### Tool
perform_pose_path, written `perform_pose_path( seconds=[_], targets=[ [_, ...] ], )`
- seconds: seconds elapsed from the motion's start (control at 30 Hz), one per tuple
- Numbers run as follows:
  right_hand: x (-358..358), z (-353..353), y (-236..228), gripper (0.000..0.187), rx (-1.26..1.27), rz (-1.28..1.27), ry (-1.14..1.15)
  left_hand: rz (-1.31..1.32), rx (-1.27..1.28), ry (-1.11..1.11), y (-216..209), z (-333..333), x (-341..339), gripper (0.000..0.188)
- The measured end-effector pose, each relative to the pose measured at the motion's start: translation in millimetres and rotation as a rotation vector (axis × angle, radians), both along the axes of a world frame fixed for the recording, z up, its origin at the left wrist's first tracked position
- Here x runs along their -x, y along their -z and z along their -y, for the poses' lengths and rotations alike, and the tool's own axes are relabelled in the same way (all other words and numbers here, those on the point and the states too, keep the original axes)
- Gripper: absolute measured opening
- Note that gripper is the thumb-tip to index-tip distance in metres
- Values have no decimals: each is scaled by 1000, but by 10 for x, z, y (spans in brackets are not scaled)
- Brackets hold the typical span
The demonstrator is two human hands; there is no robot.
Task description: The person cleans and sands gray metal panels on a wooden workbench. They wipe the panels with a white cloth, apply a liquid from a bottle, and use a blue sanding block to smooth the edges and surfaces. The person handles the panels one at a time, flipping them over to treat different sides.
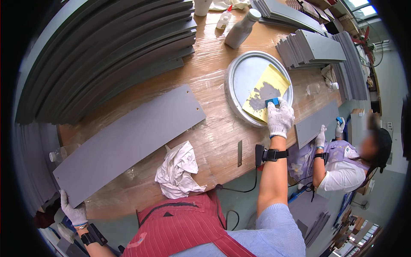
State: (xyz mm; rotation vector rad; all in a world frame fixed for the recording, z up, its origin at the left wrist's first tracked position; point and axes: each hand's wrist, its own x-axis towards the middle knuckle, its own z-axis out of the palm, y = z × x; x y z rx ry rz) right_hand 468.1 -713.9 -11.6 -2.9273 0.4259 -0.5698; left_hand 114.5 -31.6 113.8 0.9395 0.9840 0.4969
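My right hand [280, 118], in a white glove, pinches a small blue putty spreader [272, 102]. Its edge touches grey putty [268, 91] smeared on a yellow sheet [279, 79], which lies on a round grey lid or shallow tub [238, 70]. At the lower left, my gloved left hand [73, 213] grips the near corner of a long flat grey panel [132, 140]. Small holes show at the panel's far end. A crumpled white rag [179, 168] rests to the right of the panel, and a thin metal strip [239, 153] lies below the lid.
Stacked grey panels [115, 55] fill the far left; another stack [314, 47] stands far right. A grey bottle [242, 29] and a small red-tipped glue bottle [224, 18] stand behind the lid. At right a person [342, 165] in gloves works on another panel [317, 122].
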Motion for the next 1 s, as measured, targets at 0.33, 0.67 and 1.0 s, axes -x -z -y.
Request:
perform_pose_path(
  seconds=[0.33, 0.67, 1.0],
  targets=[
    [170, 150, 2, 37, -379, -111, -48, 163, 68, 185, -237, -98, -111, 37],
    [320, -965, -838, 39, -795, 128, -213, 165, -21, 268, -456, -405, 226, 44],
    [1731, -4267, -2498, 56, -1616, -51, -1196, 418, 258, 345, -808, -320, -29, 88]
  ],
)
